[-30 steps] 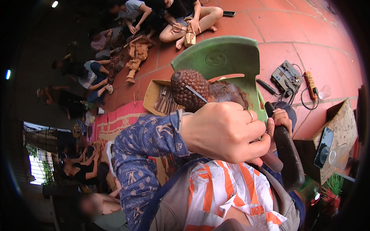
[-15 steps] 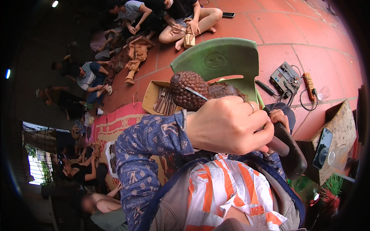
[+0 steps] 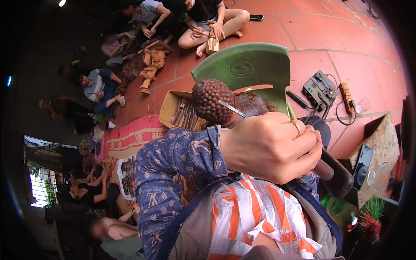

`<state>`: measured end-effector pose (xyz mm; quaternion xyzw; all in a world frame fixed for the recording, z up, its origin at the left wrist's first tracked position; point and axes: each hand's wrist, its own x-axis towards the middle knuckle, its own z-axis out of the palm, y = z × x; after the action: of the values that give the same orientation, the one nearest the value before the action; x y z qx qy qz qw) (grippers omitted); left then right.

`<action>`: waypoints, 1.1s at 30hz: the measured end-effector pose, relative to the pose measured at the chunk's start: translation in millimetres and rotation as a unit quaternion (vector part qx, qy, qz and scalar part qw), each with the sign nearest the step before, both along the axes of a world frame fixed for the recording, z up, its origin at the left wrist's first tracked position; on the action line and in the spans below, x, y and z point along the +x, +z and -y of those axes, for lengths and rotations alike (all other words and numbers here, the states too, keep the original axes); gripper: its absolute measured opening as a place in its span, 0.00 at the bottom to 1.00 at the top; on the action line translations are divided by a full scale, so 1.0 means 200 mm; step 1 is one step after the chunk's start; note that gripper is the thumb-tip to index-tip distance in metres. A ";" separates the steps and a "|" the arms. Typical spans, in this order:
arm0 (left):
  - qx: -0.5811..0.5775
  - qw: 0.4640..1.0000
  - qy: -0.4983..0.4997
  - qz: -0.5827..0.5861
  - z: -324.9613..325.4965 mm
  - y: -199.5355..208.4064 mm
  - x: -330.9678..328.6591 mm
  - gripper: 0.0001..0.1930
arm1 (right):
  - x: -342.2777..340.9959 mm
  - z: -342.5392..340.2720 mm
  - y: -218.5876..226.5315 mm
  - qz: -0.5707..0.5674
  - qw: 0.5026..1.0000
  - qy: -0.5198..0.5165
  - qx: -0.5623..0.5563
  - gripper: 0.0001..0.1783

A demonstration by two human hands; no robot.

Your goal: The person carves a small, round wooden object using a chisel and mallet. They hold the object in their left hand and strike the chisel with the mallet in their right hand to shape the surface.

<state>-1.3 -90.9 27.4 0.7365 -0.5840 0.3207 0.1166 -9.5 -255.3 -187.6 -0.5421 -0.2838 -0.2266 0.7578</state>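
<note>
A dark brown carved wooden statue (image 3: 213, 100) with rows of round knobs on its head lies at the seat of a green plastic chair (image 3: 242, 60). Fingers closed, my left hand (image 3: 271, 145) grips a chisel; its thin metal blade (image 3: 232, 108) reaches toward the knobbed head. The chisel's round handle (image 3: 323, 170) sticks out at the near side of the fist. Alongside it is a dark wooden mallet (image 3: 340, 182). My right hand is almost wholly hidden behind the left; an earlier view shows its fingers wrapped round the mallet. Whether the blade touches the wood is unclear.
A cardboard box (image 3: 167, 113) of chisels stands left of the statue, on a red patterned mat (image 3: 130, 134). At the right are a grey device (image 3: 320, 89) with cords, an orange power strip (image 3: 348, 98) and a phone (image 3: 362, 162) on a board. Several people sit working at the left.
My left hand and the chisel have moved right and slightly nearer me, drawing the blade back along the statue's head. The right hand's fingers are now covered. The statue has shifted little.
</note>
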 end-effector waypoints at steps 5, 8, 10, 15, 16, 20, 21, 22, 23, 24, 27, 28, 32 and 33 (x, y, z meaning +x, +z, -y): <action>0.037 0.998 0.015 -0.046 -0.04 0.05 0.01 0.20 | -0.01 -0.04 -0.03 -0.020 1.000 -0.016 0.000 0.14; 0.037 0.998 0.030 -0.050 -0.04 0.05 0.01 0.20 | -0.01 -0.05 -0.04 -0.027 1.000 -0.015 0.000 0.14; 0.031 0.997 0.038 -0.055 -0.04 0.05 0.00 0.20 | 0.00 -0.05 -0.04 -0.030 0.999 -0.015 0.003 0.14; 0.004 0.998 0.026 -0.055 -0.04 0.06 0.01 0.20 | -0.01 -0.01 -0.03 -0.045 0.999 -0.012 0.006 0.14; -0.003 0.998 0.023 -0.055 -0.04 0.07 0.01 0.20 | -0.02 0.00 -0.03 -0.051 0.999 -0.009 0.006 0.14; -0.043 0.996 0.013 -0.073 -0.04 0.10 -0.02 0.18 | -0.04 0.08 -0.02 -0.085 0.996 0.008 0.009 0.13; -0.052 0.996 0.009 -0.077 -0.04 0.10 -0.02 0.18 | -0.05 0.10 -0.02 -0.094 0.996 0.008 0.008 0.13; -0.055 0.996 0.011 -0.075 -0.04 0.11 -0.02 0.18 | -0.05 0.12 -0.02 -0.101 0.995 0.011 0.008 0.13; -0.053 0.996 0.013 -0.073 -0.04 0.11 -0.02 0.18 | -0.05 0.13 -0.02 -0.109 0.994 0.014 0.007 0.13; -0.051 0.996 0.017 -0.071 -0.04 0.11 -0.02 0.18 | -0.06 0.13 -0.03 -0.116 0.993 0.016 0.005 0.13; -0.041 0.997 0.019 -0.061 -0.05 0.10 -0.02 0.19 | -0.07 0.17 -0.03 -0.130 0.991 0.012 -0.001 0.13; -0.045 0.997 0.017 -0.055 -0.05 0.10 -0.01 0.19 | -0.07 0.16 -0.02 -0.128 0.992 0.003 -0.002 0.13; -0.060 0.997 0.009 -0.047 -0.04 0.07 0.00 0.19 | -0.10 0.06 0.10 -0.126 0.989 -0.063 0.041 0.12; -0.058 0.997 0.006 -0.049 -0.04 0.08 0.00 0.18 | -0.10 0.04 0.13 -0.125 0.987 -0.079 0.056 0.12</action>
<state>-0.4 -83.1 42.5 0.7471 -0.5535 0.3183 0.1851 -30.3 -263.8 -162.4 -0.5437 -0.1302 -0.2321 0.7960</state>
